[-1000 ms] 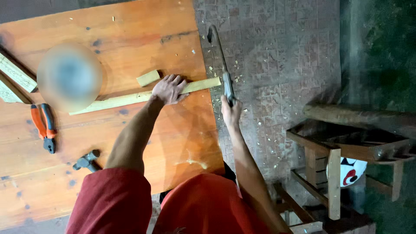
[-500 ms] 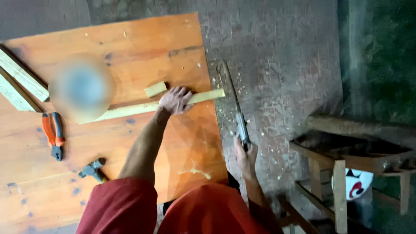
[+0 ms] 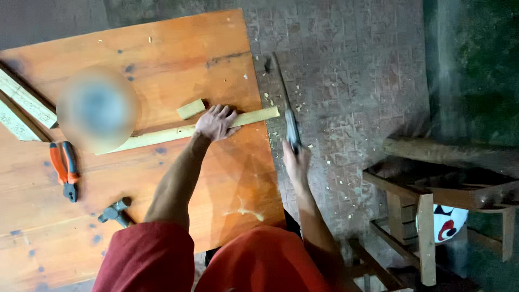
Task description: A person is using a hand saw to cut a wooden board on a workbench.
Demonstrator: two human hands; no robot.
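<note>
Sawdust and pale chips lay scattered over the brick floor (image 3: 351,81) beside the orange wooden tabletop (image 3: 162,54). The left hand (image 3: 216,122) was spread flat, fingers open, pressing down on a long pale wooden strip (image 3: 162,136) that lay across the tabletop with its right end reaching just past the edge. The right hand (image 3: 296,162) was closed around the handle of a handsaw (image 3: 285,97), held just off the tabletop's edge, the blade running away from the person and passing right beside the overhanging end of the strip; whether the teeth touched the wood could not be told.

A small cut-off block (image 3: 191,108) sat just beyond the strip, near the left hand. Farther left on the tabletop lay pliers with orange handles (image 3: 65,170), and nearer the person a hammer (image 3: 115,212). Two pale wooden battens (image 3: 24,105) rested at the far left edge. A blurred round patch hid part of the strip. To the right, well apart from the tabletop, stood a rough wooden frame (image 3: 427,216) on the floor.
</note>
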